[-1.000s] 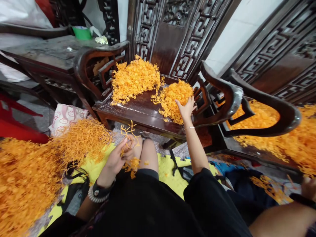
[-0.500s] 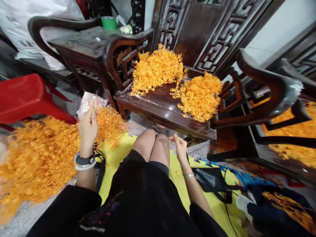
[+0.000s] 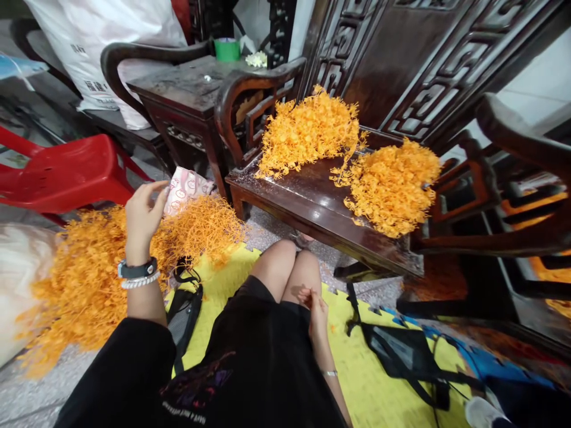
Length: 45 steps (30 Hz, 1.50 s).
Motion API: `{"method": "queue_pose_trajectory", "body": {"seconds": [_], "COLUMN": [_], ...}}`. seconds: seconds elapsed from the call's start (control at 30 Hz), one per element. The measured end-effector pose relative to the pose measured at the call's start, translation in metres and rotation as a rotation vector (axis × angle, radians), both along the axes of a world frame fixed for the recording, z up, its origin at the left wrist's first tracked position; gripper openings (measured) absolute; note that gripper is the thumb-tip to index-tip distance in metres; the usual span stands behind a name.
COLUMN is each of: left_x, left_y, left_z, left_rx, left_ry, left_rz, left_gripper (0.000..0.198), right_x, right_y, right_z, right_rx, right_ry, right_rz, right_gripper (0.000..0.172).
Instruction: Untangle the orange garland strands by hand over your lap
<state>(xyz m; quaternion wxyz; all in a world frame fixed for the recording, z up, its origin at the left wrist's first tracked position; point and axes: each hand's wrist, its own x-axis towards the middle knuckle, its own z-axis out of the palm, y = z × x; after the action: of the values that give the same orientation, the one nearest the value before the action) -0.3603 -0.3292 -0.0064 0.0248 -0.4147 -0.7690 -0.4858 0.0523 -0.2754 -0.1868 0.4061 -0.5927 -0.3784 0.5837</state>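
My left hand (image 3: 145, 217) is raised at the left, over a big heap of orange flower-like strands (image 3: 84, 291). Its thumb and fingers are a little apart, and nothing shows between them. A patterned pink-and-white cloth or bag (image 3: 186, 189) lies just beyond the fingertips, behind a finer tangle of orange strands (image 3: 207, 229). Close to my thigh, my right hand (image 3: 317, 312) has its fingers curled together; whatever they may hold is too small to make out. Two more orange bunches, a left one (image 3: 312, 134) and a right one (image 3: 392, 187), rest on the dark wooden seat (image 3: 294, 199).
A red plastic chair (image 3: 75, 172) stands at the left, near white sacks (image 3: 107, 53). A green tape roll (image 3: 227, 49) sits on a dark side table (image 3: 178, 83). Yellow foam mat (image 3: 357, 362) lies underfoot, with a black strapped bag (image 3: 397, 351) on it at right.
The view has swung left. My right hand has drawn back from beyond my knees to my thigh. My left hand's fingers, pinched upward before, now point right and look looser.
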Motion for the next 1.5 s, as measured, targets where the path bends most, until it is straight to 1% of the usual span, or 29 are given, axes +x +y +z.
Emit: {"method": "queue_pose_trajectory", "body": {"seconds": [0.07, 0.1, 0.13, 0.17, 0.23, 0.27, 0.3, 0.33, 0.4, 0.43, 0.47, 0.53, 0.6, 0.63, 0.7, 0.77, 0.83, 0.9, 0.97, 1.03, 1.13, 1.2, 1.23, 1.27, 1.33, 1.37, 1.43, 1.5], "left_x": [0.021, 0.033, 0.046, 0.060, 0.090, 0.107, 0.124, 0.142, 0.178, 0.195, 0.209, 0.228, 0.233, 0.232, 0.228, 0.224, 0.224, 0.225, 0.226, 0.224, 0.217, 0.214, 0.214, 0.215, 0.219, 0.222, 0.228, 0.232], "left_y": [-0.002, -0.002, -0.002, -0.001, 0.005, 0.010, 0.015, 0.021, 0.033, 0.037, 0.040, 0.042, 0.041, 0.039, 0.036, 0.034, 0.032, 0.030, 0.029, 0.027, 0.025, 0.024, 0.023, 0.023, 0.023, 0.023, 0.023, 0.023], "left_z": [0.014, 0.021, 0.027, 0.034, 0.043, 0.045, 0.046, 0.044, 0.036, 0.030, 0.024, 0.011, -0.001, -0.007, -0.018, -0.030, -0.042, -0.052, -0.060, -0.065, -0.071, -0.073, -0.074, -0.075, -0.076, -0.076, -0.076, -0.077], "left_rx": [0.187, 0.279, 0.373, 0.519, 0.782, 0.878, 0.920, 0.940, 0.884, 0.840, 0.798, 0.709, 0.632, 0.591, 0.474, 0.288, 0.128, 0.051, 0.016, -0.069, -0.259, -0.361, -0.397, -0.428, -0.473, -0.479, -0.467, -0.447], "left_ry": [-0.097, -0.165, -0.250, -0.412, -0.726, -0.885, -1.043, -1.202, -1.471, -1.574, -1.655, -1.742, -1.722, -1.682, -1.568, -1.433, -1.324, -1.262, -1.230, -1.181, -1.109, -1.086, -1.086, -1.093, -1.120, -1.135, -1.151, -1.142], "left_rz": [-0.042, -0.082, -0.151, -0.278, -0.541, -0.633, -0.680, -0.680, -0.634, -0.612, -0.595, -0.591, -0.608, -0.615, -0.606, -0.589, -0.589, -0.609, -0.641, -0.709, -0.878, -0.983, -1.032, -1.082, -1.170, -1.199, -1.221, -1.223], "left_gripper": [0.031, 0.033, 0.037, 0.041, 0.055, 0.059, 0.060, 0.059, 0.054, 0.050, 0.046, 0.038, 0.033, 0.032, 0.031, 0.032, 0.032, 0.029, 0.028, 0.038, 0.063, 0.072, 0.072, 0.066, 0.044, 0.039, 0.046, 0.046], "right_x": [-0.002, -0.003, -0.006, -0.009, -0.018, -0.024, -0.031, -0.039, -0.054, -0.061, -0.066, -0.068, -0.061, -0.056, -0.043, -0.034, -0.029, -0.028, -0.027, -0.025, -0.021, -0.018, -0.016, -0.014, -0.011, -0.009, -0.007, -0.006], "right_y": [0.002, 0.004, 0.006, 0.007, 0.008, 0.007, 0.005, 0.002, -0.006, -0.010, -0.013, -0.016, -0.014, -0.012, -0.007, -0.003, 0.000, 0.001, 0.002, 0.002, 0.002, 0.004, 0.006, 0.008, 0.014, 0.016, 0.020, 0.020], "right_z": [0.007, 0.012, 0.018, 0.025, 0.043, 0.053, 0.063, 0.073, 0.091, 0.099, 0.106, 0.116, 0.121, 0.122, 0.122, 0.121, 0.120, 0.120, 0.120, 0.121, 0.123, 0.126, 0.127, 0.129, 0.131, 0.132, 0.132, 0.131], "right_rx": [0.005, 0.012, 0.018, 0.024, 0.035, 0.060, 0.101, 0.153, 0.256, 0.281, 0.274, 0.206, 0.120, 0.085, 0.033, -0.015, -0.058, -0.094, -0.118, -0.131, -0.153, -0.182, -0.205, -0.230, -0.262, -0.267, -0.266, -0.254], "right_ry": [0.012, 0.021, 0.031, 0.041, 0.064, 0.083, 0.112, 0.157, 0.296, 0.370, 0.428, 0.463, 0.424, 0.406, 0.382, 0.369, 0.374, 0.399, 0.412, 0.410, 0.419, 0.463, 0.499, 0.538, 0.610, 0.630, 0.633, 0.591], "right_rz": [0.040, 0.071, 0.108, 0.149, 0.245, 0.309, 0.379, 0.449, 0.552, 0.551, 0.509, 0.373, 0.249, 0.228, 0.249, 0.297, 0.307, 0.291, 0.281, 0.282, 0.296, 0.317, 0.328, 0.334, 0.316, 0.306, 0.301, 0.314], "right_gripper": [0.052, 0.052, 0.052, 0.053, 0.052, 0.052, 0.052, 0.055, 0.070, 0.074, 0.072, 0.055, 0.040, 0.036, 0.034, 0.034, 0.035, 0.035, 0.036, 0.036, 0.036, 0.038, 0.041, 0.044, 0.046, 0.046, 0.043, 0.042]}}
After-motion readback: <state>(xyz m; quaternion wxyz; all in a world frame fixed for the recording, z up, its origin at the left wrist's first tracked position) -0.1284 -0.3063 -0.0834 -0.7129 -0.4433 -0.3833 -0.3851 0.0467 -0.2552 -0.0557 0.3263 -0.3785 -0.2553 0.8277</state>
